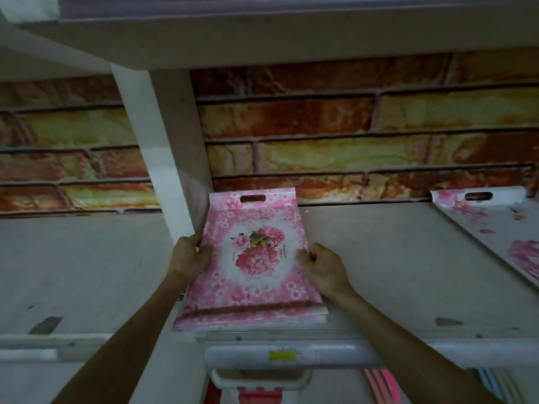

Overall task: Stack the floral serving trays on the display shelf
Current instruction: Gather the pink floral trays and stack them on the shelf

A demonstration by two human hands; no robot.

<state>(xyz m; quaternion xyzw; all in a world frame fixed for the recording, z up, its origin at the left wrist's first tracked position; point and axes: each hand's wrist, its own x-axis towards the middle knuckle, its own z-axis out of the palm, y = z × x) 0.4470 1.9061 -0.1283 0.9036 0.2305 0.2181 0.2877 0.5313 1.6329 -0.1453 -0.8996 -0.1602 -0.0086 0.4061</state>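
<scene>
Pink floral serving tray [253,258]: flat on display shelf [379,272], beside white upright post [151,147]; long axis front-to-back, handle slot toward brick-pattern back wall [320,118]. Left hand [189,253] grip clamped on left edge; right hand [322,265] grip clamped on right edge. Second floral tray [495,225] far right, well apart.

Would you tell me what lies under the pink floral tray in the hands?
Under the top pink floral tray, layered edges of more trays show on the shelf; their faces are covered.
</scene>
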